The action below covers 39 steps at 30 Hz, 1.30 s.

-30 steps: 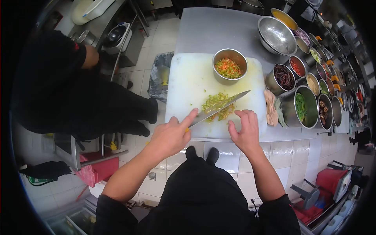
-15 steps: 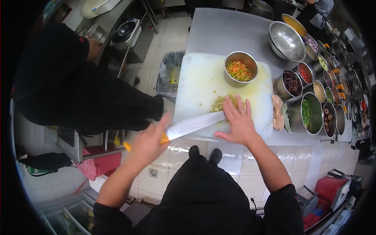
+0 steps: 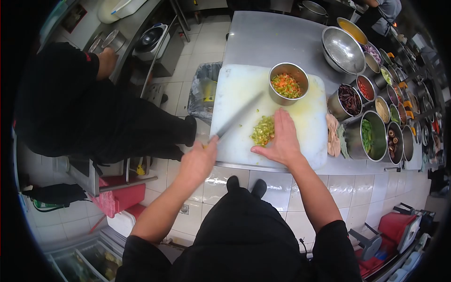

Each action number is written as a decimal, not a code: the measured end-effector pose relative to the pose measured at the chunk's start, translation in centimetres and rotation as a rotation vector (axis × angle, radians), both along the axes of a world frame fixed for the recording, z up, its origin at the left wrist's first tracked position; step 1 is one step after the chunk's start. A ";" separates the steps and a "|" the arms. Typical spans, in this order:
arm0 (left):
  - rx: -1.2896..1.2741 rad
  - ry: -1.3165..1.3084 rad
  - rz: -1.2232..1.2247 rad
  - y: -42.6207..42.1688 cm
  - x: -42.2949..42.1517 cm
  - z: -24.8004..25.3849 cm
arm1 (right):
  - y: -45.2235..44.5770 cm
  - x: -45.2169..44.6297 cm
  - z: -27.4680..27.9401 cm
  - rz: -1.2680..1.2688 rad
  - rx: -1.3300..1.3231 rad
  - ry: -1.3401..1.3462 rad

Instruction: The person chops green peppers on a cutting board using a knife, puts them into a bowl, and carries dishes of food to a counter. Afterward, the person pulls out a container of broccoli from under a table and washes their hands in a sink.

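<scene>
My left hand is closed round the handle of a kitchen knife, whose blade points away over the white cutting board, left of the chopped pieces. My right hand rests at the board with fingers stretched out and thumb apart, holding nothing. Its palm side borders a small heap of chopped green vegetable with a few orange bits. Beyond my right fingertips stands a steel pot with diced red, orange and green vegetables in it.
To the right, steel containers hold dried red chilies, green vegetables and mushrooms. A folded cloth lies beside the board. Behind sits a steel colander. A lined bin and a person in black are at left.
The knife has swung from lying across beside the heap to pointing up the board. My left hand has moved right; my right hand has shifted off the heap's top to its right side.
</scene>
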<state>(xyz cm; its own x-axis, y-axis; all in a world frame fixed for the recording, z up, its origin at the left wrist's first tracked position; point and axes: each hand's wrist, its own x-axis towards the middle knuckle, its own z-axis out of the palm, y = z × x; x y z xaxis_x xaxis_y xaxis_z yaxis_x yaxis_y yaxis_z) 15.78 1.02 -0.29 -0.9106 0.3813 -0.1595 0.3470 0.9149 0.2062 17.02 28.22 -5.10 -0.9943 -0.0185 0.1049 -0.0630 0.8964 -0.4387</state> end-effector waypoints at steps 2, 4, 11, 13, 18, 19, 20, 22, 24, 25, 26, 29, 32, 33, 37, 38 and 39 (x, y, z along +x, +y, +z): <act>-0.013 -0.056 -0.069 0.6 1.8 0.3 | 0.7 0.6 0.9 -0.024 -0.016 -0.023; 0.014 -0.072 -0.106 0.4 2.8 1.2 | 1.4 1.3 1.1 -0.026 0.023 -0.024; 0.392 -0.461 0.267 -3.6 1.9 0.7 | 0.7 -0.1 -0.1 0.052 0.009 0.041; 0.482 -0.641 0.393 -4.1 1.8 0.2 | -0.3 -0.4 -0.5 0.053 -0.024 0.094; 0.618 -0.838 0.459 -1.9 3.4 -1.3 | -3.1 -0.7 -1.0 -0.028 -0.013 0.184; 0.623 -0.852 0.430 -0.9 3.8 -1.3 | -3.7 -0.6 -0.8 -0.041 -0.002 0.213; 0.627 -0.866 0.399 0.1 4.2 -1.4 | -4.2 -0.6 -0.6 -0.055 0.009 0.243; 0.648 -0.912 0.349 1.8 4.8 -2.2 | -4.4 -0.8 -1.8 -0.120 -0.014 0.297; 0.642 -0.908 0.306 3.4 5.0 -2.1 | -4.2 -0.9 -3.1 -0.227 -0.087 0.342; 0.642 -0.907 0.283 4.2 5.0 -2.0 | -3.8 -1.1 -3.7 -0.300 -0.145 0.363; 0.624 -0.910 0.270 4.8 5.1 -1.8 | -3.3 -1.1 -4.3 -0.369 -0.202 0.381; 0.583 -0.857 0.171 6.1 5.3 -0.2 | -2.8 -1.3 -3.8 -0.543 -0.335 0.486; 0.498 -0.628 -0.014 5.5 5.7 0.4 | -2.8 -0.8 -2.3 -0.648 -0.479 0.561; 0.499 -0.584 -0.049 5.1 5.9 1.0 | -2.9 -0.7 -1.5 -0.638 -0.480 0.596; 0.594 -0.549 -0.077 4.4 5.7 3.8 | -2.9 -1.5 3.4 -0.539 -0.397 0.683; 0.647 -0.572 -0.054 4.5 5.3 4.5 | -2.5 -2.5 4.4 -0.491 -0.353 0.693; 0.679 -0.667 0.016 4.9 4.4 5.7 | -2.1 -3.8 5.1 -0.451 -0.300 0.690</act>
